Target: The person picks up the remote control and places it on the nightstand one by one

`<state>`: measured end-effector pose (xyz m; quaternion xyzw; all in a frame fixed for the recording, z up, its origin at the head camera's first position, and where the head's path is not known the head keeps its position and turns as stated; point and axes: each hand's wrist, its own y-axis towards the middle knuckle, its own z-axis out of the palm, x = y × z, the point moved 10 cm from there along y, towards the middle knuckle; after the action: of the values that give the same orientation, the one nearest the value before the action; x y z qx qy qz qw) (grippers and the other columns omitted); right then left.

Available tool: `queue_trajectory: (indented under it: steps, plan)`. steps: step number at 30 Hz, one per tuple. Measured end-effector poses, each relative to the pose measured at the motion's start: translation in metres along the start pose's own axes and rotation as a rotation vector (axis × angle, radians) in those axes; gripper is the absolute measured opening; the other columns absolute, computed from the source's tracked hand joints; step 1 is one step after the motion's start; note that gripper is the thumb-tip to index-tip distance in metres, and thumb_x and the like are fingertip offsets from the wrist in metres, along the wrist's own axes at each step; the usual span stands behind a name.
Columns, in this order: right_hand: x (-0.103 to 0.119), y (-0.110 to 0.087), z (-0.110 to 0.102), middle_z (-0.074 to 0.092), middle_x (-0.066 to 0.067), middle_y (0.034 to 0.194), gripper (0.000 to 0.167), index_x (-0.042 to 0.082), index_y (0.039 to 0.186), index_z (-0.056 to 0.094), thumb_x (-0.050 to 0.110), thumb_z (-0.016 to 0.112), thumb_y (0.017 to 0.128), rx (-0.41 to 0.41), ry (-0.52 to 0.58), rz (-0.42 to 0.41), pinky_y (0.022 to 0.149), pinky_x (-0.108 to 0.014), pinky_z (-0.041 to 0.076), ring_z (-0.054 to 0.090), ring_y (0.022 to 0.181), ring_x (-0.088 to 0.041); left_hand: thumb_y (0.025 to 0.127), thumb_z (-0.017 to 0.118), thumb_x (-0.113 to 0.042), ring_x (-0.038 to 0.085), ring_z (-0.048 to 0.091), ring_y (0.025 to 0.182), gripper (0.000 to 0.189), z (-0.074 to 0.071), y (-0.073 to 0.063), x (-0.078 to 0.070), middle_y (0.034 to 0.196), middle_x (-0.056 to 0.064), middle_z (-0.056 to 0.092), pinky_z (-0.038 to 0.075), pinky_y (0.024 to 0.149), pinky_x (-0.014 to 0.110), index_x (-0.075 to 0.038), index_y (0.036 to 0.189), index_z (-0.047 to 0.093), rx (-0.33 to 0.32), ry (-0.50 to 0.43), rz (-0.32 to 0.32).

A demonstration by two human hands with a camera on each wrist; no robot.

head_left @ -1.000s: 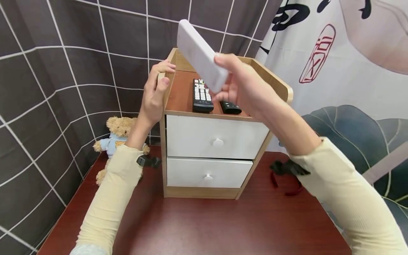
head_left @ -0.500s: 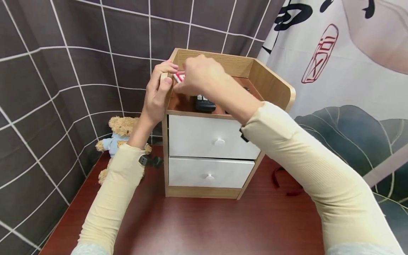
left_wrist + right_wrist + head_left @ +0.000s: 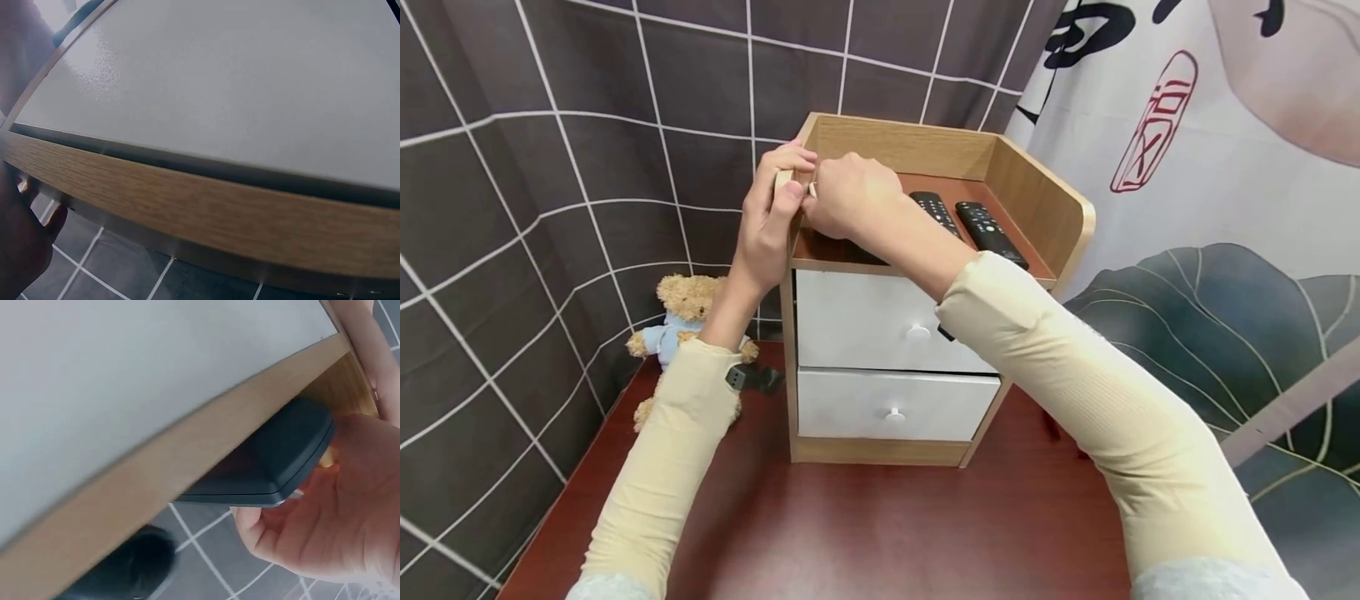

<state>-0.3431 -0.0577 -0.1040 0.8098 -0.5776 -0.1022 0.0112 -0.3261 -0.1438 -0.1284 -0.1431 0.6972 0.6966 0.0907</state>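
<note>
My left hand (image 3: 767,221) grips the left side panel of a small wooden cabinet (image 3: 880,452), thumb at its edge and fingers over the top. My right hand (image 3: 853,196) is at the left of the cabinet's top shelf, fingers curled, close to the left fingers. A small white edge of a slim box (image 3: 812,190) shows at its fingertips; the rest is hidden. In the right wrist view, the curled right hand (image 3: 337,506) is beside a dark remote control's end (image 3: 281,456). More remotes lie on the shelf, a middle one (image 3: 936,212) and a right one (image 3: 991,233).
The cabinet has two white drawers, an upper (image 3: 865,321) and a lower (image 3: 850,404), both pushed in. It stands on a reddish-brown table (image 3: 850,533). A teddy bear (image 3: 688,298) sits left of it. A dark checked curtain (image 3: 692,75) hangs behind.
My right hand has brought the white box from above the shelf down to its left side; a red-and-white patch showed midway. Since then the hand has shifted slightly left. My left hand stays put.
</note>
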Motion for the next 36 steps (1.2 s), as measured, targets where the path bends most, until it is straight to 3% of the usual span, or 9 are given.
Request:
queue_trajectory:
  steps: [4, 7, 10, 16, 21, 25, 28, 33, 36]
  plan:
    - [-0.003, 0.001, 0.012, 0.055, -0.010, 0.145, 0.055, 0.015, 0.133, 0.060, 0.044, 0.025, 0.103, 0.057, -0.020, -0.023, 0.112, -0.048, 0.038, 0.048, 0.132, -0.035, 0.090, 0.040, -0.020, 0.027, 0.046, 0.134, 0.043, -0.001, -0.002, 0.002, 0.121, 0.031, 0.054, 0.025, 0.124, 0.037, 0.017, 0.107, 0.054, -0.010, -0.007, -0.010]
    - [-0.004, 0.000, 0.014, 0.058, -0.009, 0.141, 0.052, 0.015, 0.126, 0.064, 0.043, 0.026, 0.103, 0.032, -0.024, -0.054, 0.111, -0.050, 0.034, 0.046, 0.130, -0.034, 0.090, 0.040, -0.019, 0.029, 0.046, 0.134, 0.043, -0.001, -0.001, 0.001, 0.121, 0.031, 0.054, 0.025, 0.124, 0.037, 0.017, 0.107, 0.054, -0.009, -0.015, -0.004]
    - [-0.008, -0.003, 0.010, 0.064, -0.010, 0.129, 0.048, 0.015, 0.114, 0.069, 0.045, 0.034, 0.101, -0.066, 0.014, -0.082, 0.106, -0.051, 0.036, 0.049, 0.123, -0.033, 0.091, 0.040, -0.020, 0.035, 0.044, 0.135, 0.042, 0.000, -0.001, -0.001, 0.122, 0.030, 0.054, 0.024, 0.124, 0.037, 0.016, 0.109, 0.054, 0.003, -0.023, 0.011]
    - [-0.015, -0.019, 0.002, 0.063, -0.009, 0.118, 0.050, 0.016, 0.119, 0.069, 0.052, 0.041, 0.099, -0.254, 0.059, -0.161, 0.099, -0.049, 0.039, 0.050, 0.116, -0.032, 0.094, 0.040, -0.021, 0.044, 0.040, 0.136, 0.042, 0.001, -0.003, -0.001, 0.124, 0.029, 0.054, 0.024, 0.124, 0.038, 0.014, 0.112, 0.054, 0.042, -0.021, 0.020]
    - [-0.017, -0.040, -0.002, 0.062, -0.008, 0.111, 0.040, 0.014, 0.104, 0.068, 0.048, 0.050, 0.097, -0.370, 0.114, -0.245, 0.095, -0.048, 0.040, 0.051, 0.111, -0.031, 0.094, 0.040, -0.023, 0.041, 0.040, 0.138, 0.044, -0.005, -0.001, -0.003, 0.126, 0.027, 0.054, 0.025, 0.124, 0.037, 0.014, 0.113, 0.053, 0.059, 0.034, -0.002]
    - [-0.021, -0.057, -0.002, 0.063, -0.007, 0.116, 0.036, 0.015, 0.106, 0.068, 0.047, 0.055, 0.096, -0.425, 0.206, -0.310, 0.097, -0.047, 0.040, 0.051, 0.114, -0.029, 0.095, 0.041, -0.029, 0.032, 0.040, 0.142, 0.048, -0.012, 0.000, -0.006, 0.134, 0.022, 0.054, 0.027, 0.123, 0.033, 0.010, 0.118, 0.055, 0.082, 0.135, -0.043]
    - [-0.023, -0.073, 0.001, 0.063, -0.007, 0.119, 0.035, 0.014, 0.110, 0.068, 0.045, 0.058, 0.096, -0.485, 0.283, -0.378, 0.098, -0.046, 0.041, 0.051, 0.117, -0.027, 0.100, 0.038, -0.044, 0.025, 0.040, 0.142, 0.058, -0.016, -0.007, -0.018, 0.143, 0.020, 0.050, 0.029, 0.121, 0.032, 0.005, 0.127, 0.054, 0.094, 0.258, -0.034]
    - [-0.028, -0.108, 0.009, 0.065, -0.011, 0.120, 0.035, 0.008, 0.115, 0.069, 0.036, 0.065, 0.094, -0.645, 0.350, -0.528, 0.104, -0.047, 0.042, 0.053, 0.120, -0.029, 0.102, 0.032, -0.058, 0.033, 0.036, 0.145, 0.067, -0.009, -0.037, -0.062, 0.147, 0.022, 0.046, 0.024, 0.123, 0.046, -0.001, 0.130, 0.054, 0.106, 0.414, 0.131]
    - [-0.027, -0.127, 0.021, 0.064, -0.013, 0.125, 0.038, 0.005, 0.118, 0.068, 0.032, 0.068, 0.092, -0.712, 0.341, -0.614, 0.111, -0.045, 0.040, 0.053, 0.125, -0.030, 0.101, 0.034, -0.058, 0.039, 0.034, 0.145, 0.064, -0.002, -0.059, -0.081, 0.146, 0.021, 0.047, 0.022, 0.122, 0.053, -0.005, 0.129, 0.056, 0.167, 0.461, 0.197]
